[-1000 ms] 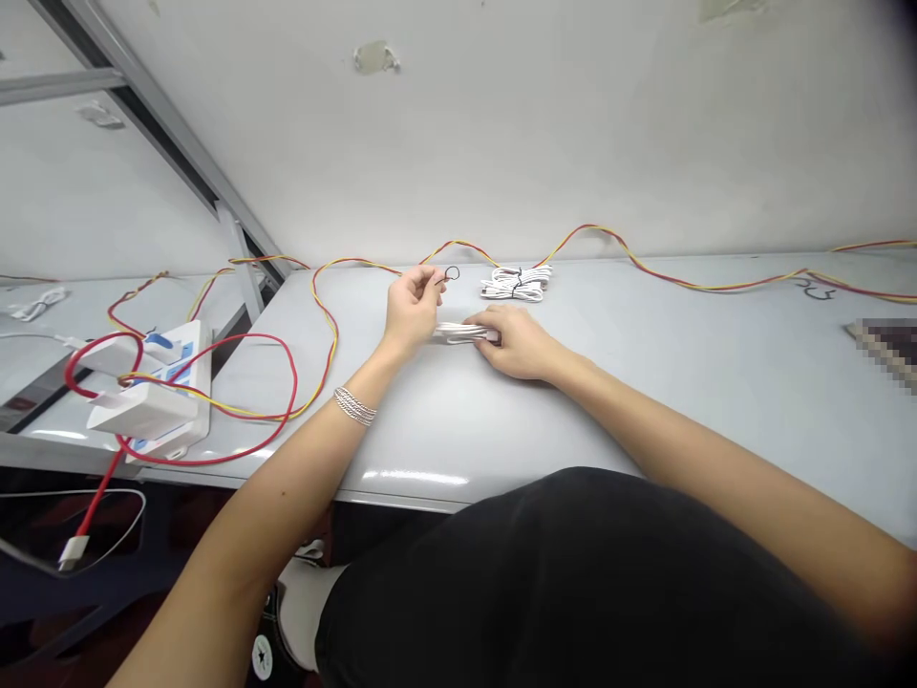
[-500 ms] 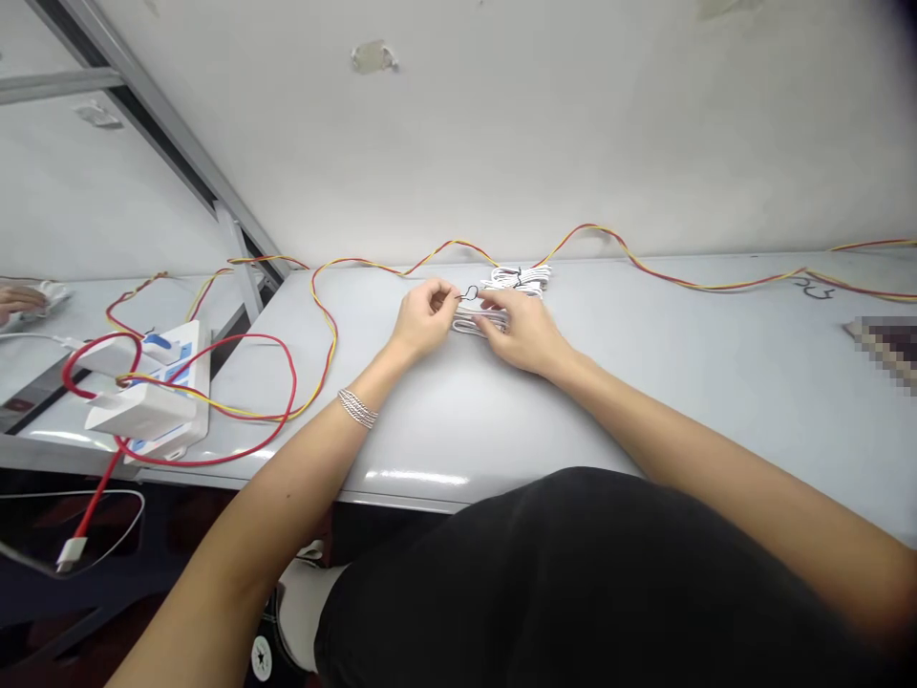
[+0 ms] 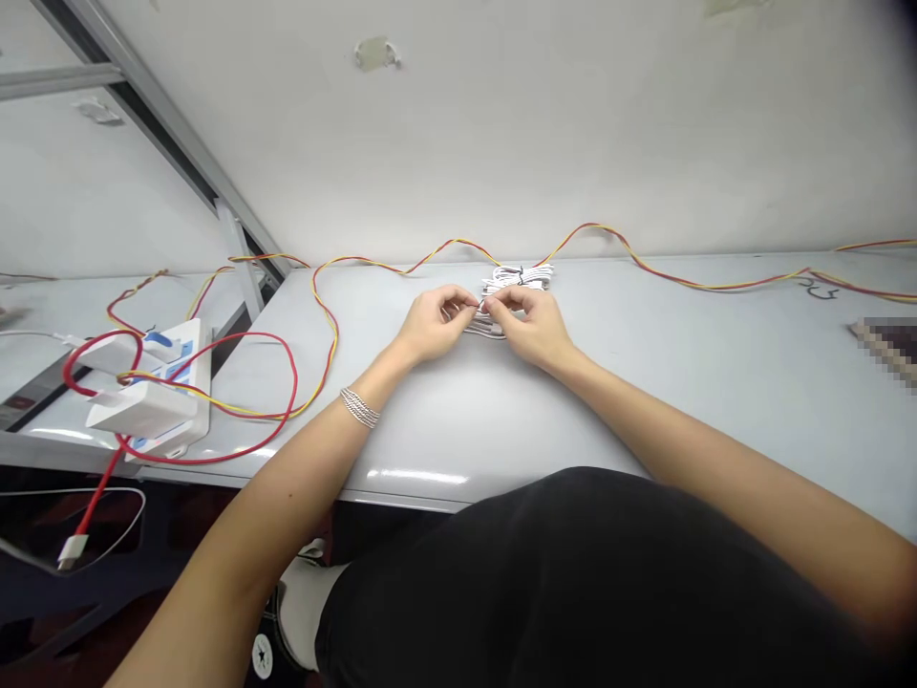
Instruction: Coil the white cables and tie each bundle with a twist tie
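Note:
My left hand [image 3: 437, 325] and my right hand [image 3: 534, 328] meet over a coiled white cable [image 3: 488, 331] on the grey tabletop. Between their fingertips runs a thin black twist tie [image 3: 480, 304], pinched from both sides. My fingers hide most of the coil and of the tie. Just behind my hands lies a second bundle of white cable [image 3: 534, 276], bound round its middle with a black tie.
Twisted red and yellow wires [image 3: 458, 242] run along the wall. On the left, a white power strip [image 3: 195, 368] holds chargers, with a looped red cable [image 3: 292, 358]. Loose dark ties [image 3: 821, 290] and a pixelated object [image 3: 888, 346] lie to the right.
My left hand has moved slightly right and my right hand's fingers have closed in. The black tie's loop, visible before, is now mostly hidden between my fingertips. The reflected hand at far left is nearly gone.

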`<action>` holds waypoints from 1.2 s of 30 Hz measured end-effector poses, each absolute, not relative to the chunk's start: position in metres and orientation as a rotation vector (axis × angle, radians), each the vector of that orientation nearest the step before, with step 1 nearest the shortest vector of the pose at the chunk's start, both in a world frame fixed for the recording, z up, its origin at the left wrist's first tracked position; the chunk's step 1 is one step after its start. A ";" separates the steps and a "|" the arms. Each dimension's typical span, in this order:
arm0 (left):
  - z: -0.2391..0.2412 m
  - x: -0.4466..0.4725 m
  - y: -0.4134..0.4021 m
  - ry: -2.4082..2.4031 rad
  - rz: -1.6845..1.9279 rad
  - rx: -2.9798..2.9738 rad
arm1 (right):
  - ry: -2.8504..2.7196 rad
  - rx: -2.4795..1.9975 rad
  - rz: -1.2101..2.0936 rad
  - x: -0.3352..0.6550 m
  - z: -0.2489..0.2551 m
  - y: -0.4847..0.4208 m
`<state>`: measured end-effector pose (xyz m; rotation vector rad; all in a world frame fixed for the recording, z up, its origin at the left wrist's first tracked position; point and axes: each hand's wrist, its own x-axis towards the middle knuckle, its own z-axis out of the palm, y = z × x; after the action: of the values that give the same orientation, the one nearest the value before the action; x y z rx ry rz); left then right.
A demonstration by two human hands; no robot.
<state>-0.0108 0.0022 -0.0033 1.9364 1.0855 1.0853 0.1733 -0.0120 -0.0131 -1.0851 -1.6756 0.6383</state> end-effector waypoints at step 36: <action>-0.003 -0.012 0.002 1.115 1.354 2.183 | -1.826 -1.029 0.387 0.171 -0.011 -0.016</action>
<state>-0.0124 0.0023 -0.0035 2.1827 1.1147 1.3538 0.1713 -0.0160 -0.0112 -1.0293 -1.8257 0.3867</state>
